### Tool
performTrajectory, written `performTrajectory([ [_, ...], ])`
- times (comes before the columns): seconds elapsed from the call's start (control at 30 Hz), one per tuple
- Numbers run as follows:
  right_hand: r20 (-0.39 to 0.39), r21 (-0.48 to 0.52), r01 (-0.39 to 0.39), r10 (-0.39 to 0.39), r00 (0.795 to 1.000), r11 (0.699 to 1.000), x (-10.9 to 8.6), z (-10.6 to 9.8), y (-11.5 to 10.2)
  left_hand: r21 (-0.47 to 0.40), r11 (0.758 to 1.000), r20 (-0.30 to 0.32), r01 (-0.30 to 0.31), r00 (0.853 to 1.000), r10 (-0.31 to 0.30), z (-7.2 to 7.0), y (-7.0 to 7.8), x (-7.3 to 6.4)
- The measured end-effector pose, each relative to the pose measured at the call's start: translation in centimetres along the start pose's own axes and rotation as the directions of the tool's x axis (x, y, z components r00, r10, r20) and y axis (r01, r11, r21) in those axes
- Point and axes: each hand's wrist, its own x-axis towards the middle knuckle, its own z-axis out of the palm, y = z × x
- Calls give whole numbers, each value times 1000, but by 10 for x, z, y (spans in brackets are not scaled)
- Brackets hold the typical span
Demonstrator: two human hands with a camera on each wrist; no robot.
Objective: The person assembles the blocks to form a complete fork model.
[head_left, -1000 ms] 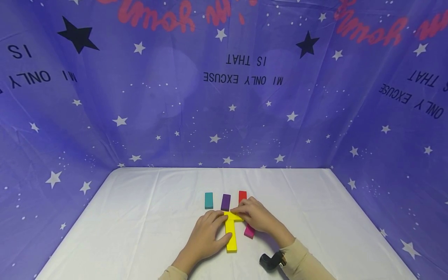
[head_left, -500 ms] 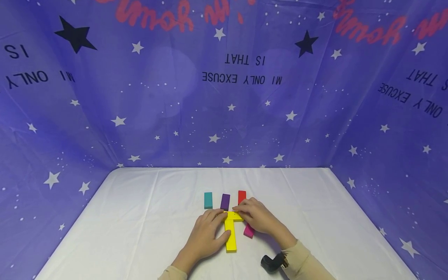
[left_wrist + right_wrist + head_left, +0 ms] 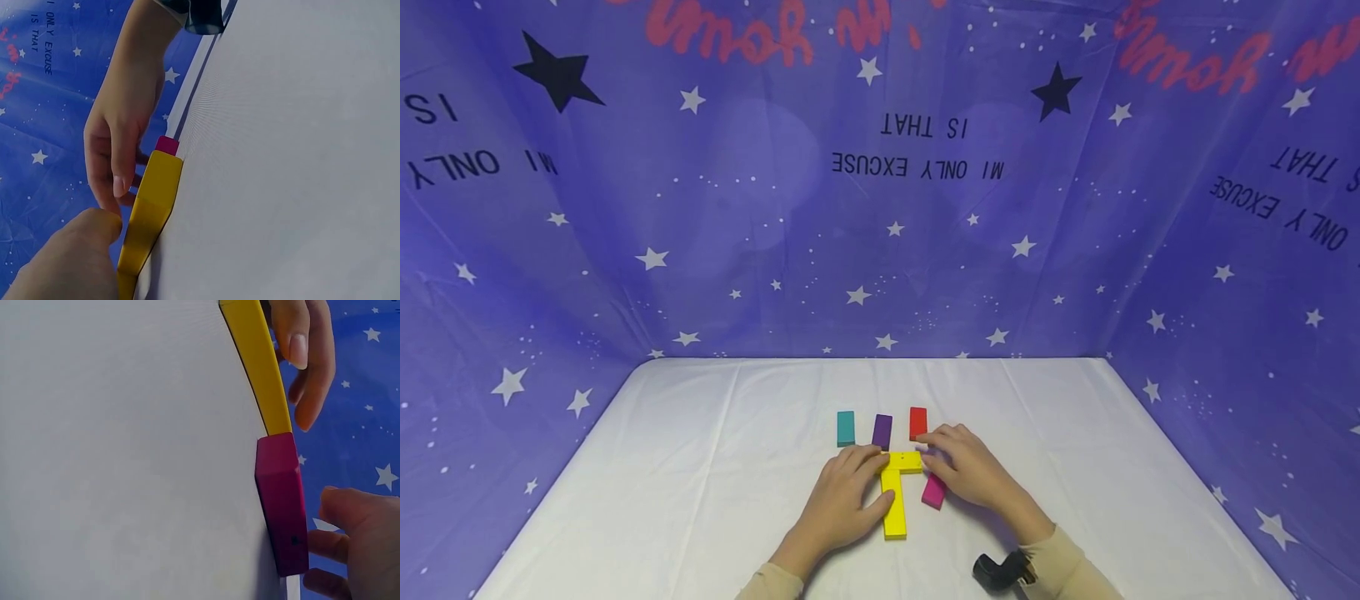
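Observation:
Two yellow blocks lie in a T in the head view: a long upright one (image 3: 893, 508) and a crossbar (image 3: 907, 462) at its far end. My left hand (image 3: 846, 500) rests over their left side, fingertips at the crossbar's left end and thumb on the long block's edge. Past the crossbar's right end, my right hand (image 3: 970, 467) holds nothing, its fingers loosely bent and spread. A magenta block (image 3: 934, 492) lies just below the right hand, partly covered by it; in the right wrist view this magenta block (image 3: 281, 506) stands clear of the fingers.
Teal (image 3: 846, 428), purple (image 3: 882, 432) and red (image 3: 918, 423) blocks lie in a row beyond the T, the red one near the right fingertips. A black object (image 3: 996, 573) sits at the right cuff. Purple star-printed cloth (image 3: 880, 250) walls the white table (image 3: 737, 433).
My right hand has drawn back to the right from the crossbar, uncovering its right end and more of the red block. My left hand stays in place.

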Motion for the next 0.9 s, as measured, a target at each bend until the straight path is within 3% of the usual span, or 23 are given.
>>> performTrajectory([
  [0.3,-27,-33,-15,14,1000,999,-15,-3,6,-1,1000,23,-4,1000,4,1,0,2],
  [0.9,40,-24,-23,24,999,999,-32,-3,7,-1,1000,48,-18,999,18,-1,0,2],
])
